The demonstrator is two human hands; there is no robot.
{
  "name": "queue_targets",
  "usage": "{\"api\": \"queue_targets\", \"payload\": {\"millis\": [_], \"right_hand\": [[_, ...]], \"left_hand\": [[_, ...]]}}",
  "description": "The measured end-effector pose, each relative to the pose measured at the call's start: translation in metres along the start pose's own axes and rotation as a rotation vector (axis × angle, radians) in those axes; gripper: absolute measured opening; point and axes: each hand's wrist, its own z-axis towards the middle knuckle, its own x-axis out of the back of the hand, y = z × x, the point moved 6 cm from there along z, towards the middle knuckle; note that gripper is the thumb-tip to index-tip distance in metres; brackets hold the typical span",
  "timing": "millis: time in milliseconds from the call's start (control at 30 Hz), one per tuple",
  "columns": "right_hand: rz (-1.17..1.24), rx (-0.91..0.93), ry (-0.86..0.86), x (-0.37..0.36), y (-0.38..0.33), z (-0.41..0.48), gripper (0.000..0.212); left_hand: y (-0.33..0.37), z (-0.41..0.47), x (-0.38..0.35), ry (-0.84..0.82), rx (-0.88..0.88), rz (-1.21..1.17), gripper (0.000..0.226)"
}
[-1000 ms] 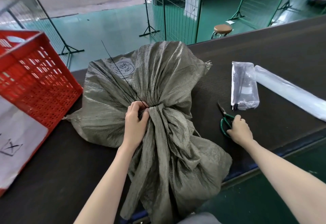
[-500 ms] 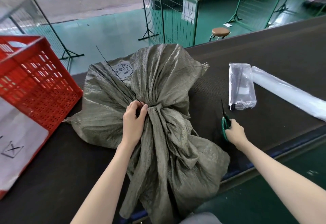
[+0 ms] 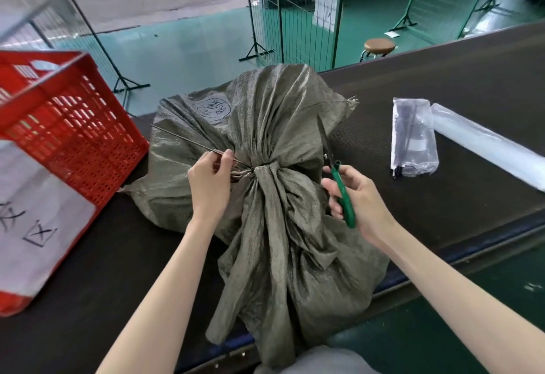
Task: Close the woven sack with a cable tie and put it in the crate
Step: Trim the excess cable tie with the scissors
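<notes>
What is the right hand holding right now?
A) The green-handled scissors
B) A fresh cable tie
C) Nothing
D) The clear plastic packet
A: the right hand grips the green-handled scissors lifted beside the cinched neck of the woven sack, while the left hand pinches the cable tie tail.

Head view looks down (close) over table (image 3: 442, 84).

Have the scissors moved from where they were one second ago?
Yes. The scissors are off the table, carried left by the right hand, away from the plastic bag of ties, toward the sack's tied neck.
</notes>
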Motion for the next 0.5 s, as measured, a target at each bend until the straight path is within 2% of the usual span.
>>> {"api": "queue_targets", "payload": {"millis": [133,500], "right_hand": [[0.144,-0.083,-0.209,-0.046,-0.005,-0.012,0.048],[0.326,-0.33,-0.523,-0.092,0.014,-0.032,0.061]], "left_hand": [[0.002,0.0,0.014,0.008,0.043,-0.021,0.031],[0.007,-0.008,0.032,0.046,0.011,-0.064,0.028]]}}
